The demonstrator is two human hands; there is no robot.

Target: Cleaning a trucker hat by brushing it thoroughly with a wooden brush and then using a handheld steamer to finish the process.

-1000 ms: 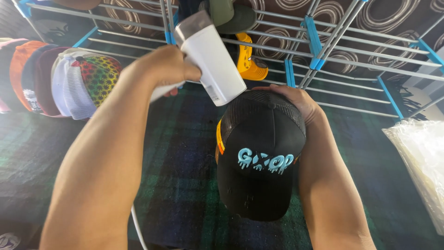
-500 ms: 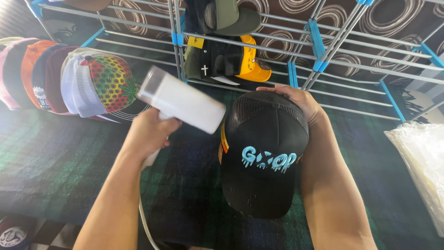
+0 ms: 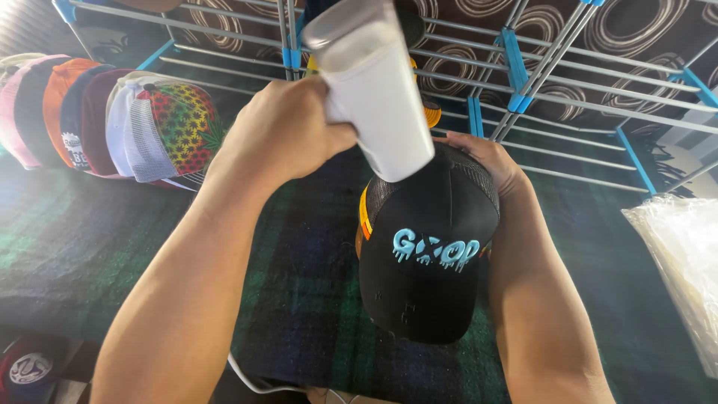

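Note:
My left hand point(image 3: 280, 135) grips the handle of a white corded hand-held appliance point(image 3: 378, 93), likely a steamer. Its body slants down to the right and its lower end sits over the crown of a black cap point(image 3: 426, 254). The cap has light blue raised lettering on the front and an orange patch on its left side. My right hand point(image 3: 482, 161) holds the cap from behind at the mesh back, brim pointing toward me. The cap hangs above a dark green plaid cloth point(image 3: 299, 299).
A row of several caps point(image 3: 112, 123) in pink, orange, maroon and a multicoloured leaf print lies at the left. A rack of metal rods with blue joints point(image 3: 516, 71) stands behind, holding more caps. Clear plastic bags point(image 3: 680, 262) lie at the right. The white cord point(image 3: 250, 381) trails below.
My left hand raised the white appliance from the left of the cap and swung it up over the crown. The right hand and cap stayed nearly still.

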